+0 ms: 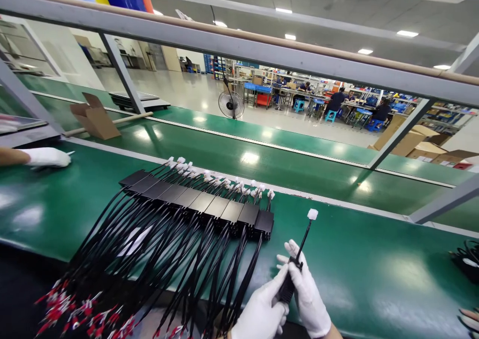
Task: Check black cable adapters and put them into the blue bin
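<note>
Both of my hands wear white gloves and close around one small black box-shaped module (287,288) with a short black cable. A white plug connector (312,214) tops that cable, pointing up and away from me. My left hand (262,306) grips the module from the left. On its other side, my right hand (309,296) has its thumb on the module near the cable exit, its fingers behind. To the left, a row of similar black modules (209,205) lies side by side, white connectors (205,175) at the far end. Their long black cables (179,247) run toward me.
Red and white cable ends (84,306) hang past the green bench's (374,259) near edge. Another person's gloved hand (48,157) rests at far left; a hand (469,319) shows at lower right. A metal frame bar (262,55) crosses above. Cardboard box (95,117) stands back left.
</note>
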`<state>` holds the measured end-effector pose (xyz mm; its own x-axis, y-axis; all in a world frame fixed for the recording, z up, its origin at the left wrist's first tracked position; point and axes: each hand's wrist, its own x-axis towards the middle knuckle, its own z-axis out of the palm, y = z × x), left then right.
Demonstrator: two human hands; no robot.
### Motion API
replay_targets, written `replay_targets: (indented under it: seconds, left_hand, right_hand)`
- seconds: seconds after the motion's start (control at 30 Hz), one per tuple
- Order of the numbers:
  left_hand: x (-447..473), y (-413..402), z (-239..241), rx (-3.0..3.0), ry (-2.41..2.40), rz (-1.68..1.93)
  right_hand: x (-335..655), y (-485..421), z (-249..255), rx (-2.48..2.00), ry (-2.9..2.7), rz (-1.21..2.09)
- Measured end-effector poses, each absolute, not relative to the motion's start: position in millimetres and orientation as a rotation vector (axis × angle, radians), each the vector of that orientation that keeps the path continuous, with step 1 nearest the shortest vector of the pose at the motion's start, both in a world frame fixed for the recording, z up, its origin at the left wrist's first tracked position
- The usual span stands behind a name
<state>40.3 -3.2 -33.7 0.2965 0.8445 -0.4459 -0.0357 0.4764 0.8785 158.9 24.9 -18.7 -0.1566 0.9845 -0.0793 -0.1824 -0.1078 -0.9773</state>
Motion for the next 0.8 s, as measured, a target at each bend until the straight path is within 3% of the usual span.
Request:
replay_targets:
  seconds: [0.13, 0.33, 0.8]
  left_hand:
    - [36.7, -1.8, -32.2, 1.026, 1.086, 0.742]
    - [34.1, -4.4, -20.6, 0.618, 0.843, 0.739]
    - [32.9, -4.5, -22.1, 0.718, 0.766, 0.608]
  right_hand:
    - [157.0, 27.8, -12.2, -0.932, -1.03, 1.529]
    - [170.5, 37.6, -8.8, -0.528, -0.568, 1.715]
    - [171.2, 32.2, -7.1, -0.56, -0.519, 1.747]
